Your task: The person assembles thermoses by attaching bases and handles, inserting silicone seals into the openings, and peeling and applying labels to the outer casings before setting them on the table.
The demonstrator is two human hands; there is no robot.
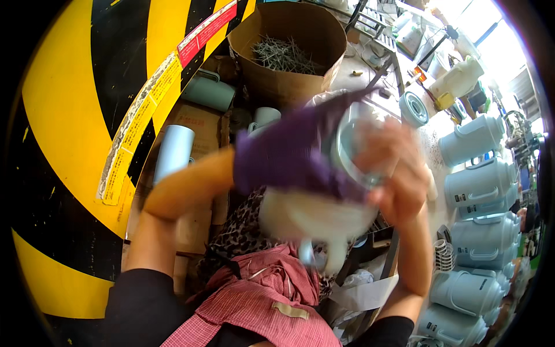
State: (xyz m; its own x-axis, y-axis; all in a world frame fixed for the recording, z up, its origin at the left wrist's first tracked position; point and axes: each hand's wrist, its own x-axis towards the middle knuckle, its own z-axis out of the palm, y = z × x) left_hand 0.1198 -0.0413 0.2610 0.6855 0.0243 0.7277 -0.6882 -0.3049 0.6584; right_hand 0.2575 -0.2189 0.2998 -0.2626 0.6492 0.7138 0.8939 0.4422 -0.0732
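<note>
Head view: the pale jug (315,217) is above the pink apron (266,309), between the forearms. The left hand (300,147), in a purple glove (263,159), lies across it; its finger closure cannot be told. The right hand (402,173) curls at the round rim (341,153) — blur hides whether it grips or only touches. Brace firmly with the gloved hand; apply light, even pressure at the rim.

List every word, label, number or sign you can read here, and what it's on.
None can be read clearly.
Red strip and yellow strip on the striped panel: print too small.
Cardboard at left: reddish print, too faint.
Pale blue jugs at right: dark markings, too small.
</note>
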